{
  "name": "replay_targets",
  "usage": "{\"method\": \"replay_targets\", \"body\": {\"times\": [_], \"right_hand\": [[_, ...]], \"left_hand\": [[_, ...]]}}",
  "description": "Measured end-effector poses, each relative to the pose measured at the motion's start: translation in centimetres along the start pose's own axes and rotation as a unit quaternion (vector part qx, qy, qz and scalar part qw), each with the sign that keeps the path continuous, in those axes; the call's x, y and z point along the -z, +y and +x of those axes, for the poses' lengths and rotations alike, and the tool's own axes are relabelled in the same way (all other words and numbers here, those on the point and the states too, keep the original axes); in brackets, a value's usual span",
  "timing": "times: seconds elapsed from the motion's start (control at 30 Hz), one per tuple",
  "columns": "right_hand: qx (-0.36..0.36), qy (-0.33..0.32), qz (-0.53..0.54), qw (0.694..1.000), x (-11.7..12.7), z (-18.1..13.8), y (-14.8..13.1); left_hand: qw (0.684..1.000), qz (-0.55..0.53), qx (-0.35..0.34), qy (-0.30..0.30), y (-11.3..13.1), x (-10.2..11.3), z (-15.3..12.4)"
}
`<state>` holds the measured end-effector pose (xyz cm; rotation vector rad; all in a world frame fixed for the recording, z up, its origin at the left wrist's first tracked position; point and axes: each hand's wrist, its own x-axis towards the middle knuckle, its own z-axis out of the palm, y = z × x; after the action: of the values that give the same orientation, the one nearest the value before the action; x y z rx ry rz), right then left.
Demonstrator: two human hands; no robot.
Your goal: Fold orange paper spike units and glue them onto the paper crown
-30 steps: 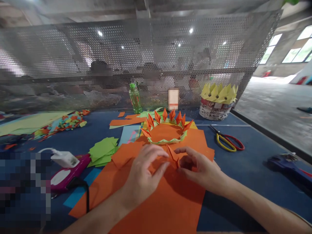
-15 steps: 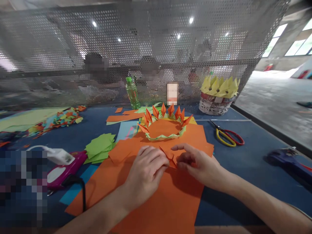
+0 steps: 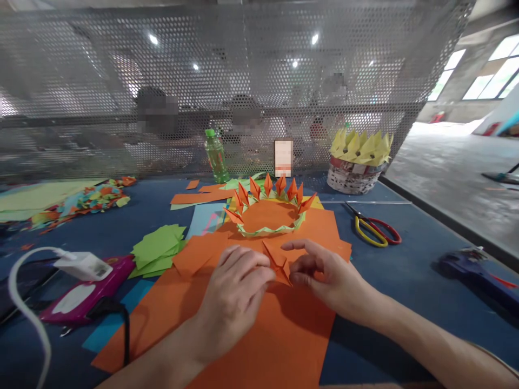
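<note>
Pinching a small folded orange piece [image 3: 278,265] between both hands.

Working low over a large orange sheet [image 3: 284,346] on the blue table [image 3: 405,281]: gripping the piece with the curled fingertips of the left hand [image 3: 233,294], nipping its other side between thumb and forefinger of the right hand [image 3: 330,278]. Just beyond, facing a green paper ring with orange spikes [image 3: 270,213]; green squares [image 3: 158,249] to the left, scissors [image 3: 375,229] to the right. Farthest, against the mesh screen [image 3: 121,81], a green bottle [image 3: 214,156] and a basket topped with yellow points [image 3: 359,162].
</note>
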<state>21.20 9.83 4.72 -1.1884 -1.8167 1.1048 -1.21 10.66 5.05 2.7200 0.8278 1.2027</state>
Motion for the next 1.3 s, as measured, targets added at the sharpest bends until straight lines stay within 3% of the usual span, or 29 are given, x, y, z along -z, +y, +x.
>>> {"method": "replay_targets", "body": {"times": [0.4,0.6,0.83,1.3], "right_hand": [[-0.011,-0.026,0.047,0.998,-0.2,0.0,-0.4],[-0.014,-0.007,-0.037,0.999,0.0,-0.3,-0.6],[-0.003,0.009,-0.141,0.990,0.0,-0.5,-0.3],[-0.020,0.009,-0.203,0.979,-0.3,0.0,0.0]], "left_hand": [[0.990,-0.098,0.099,-0.034,0.4,0.3,0.7],[0.991,-0.083,0.086,-0.057,0.3,0.2,0.5],[0.986,-0.069,0.068,-0.139,-0.1,-0.8,-0.1],[0.977,-0.064,0.095,-0.181,-0.3,-1.1,-0.2]]}}
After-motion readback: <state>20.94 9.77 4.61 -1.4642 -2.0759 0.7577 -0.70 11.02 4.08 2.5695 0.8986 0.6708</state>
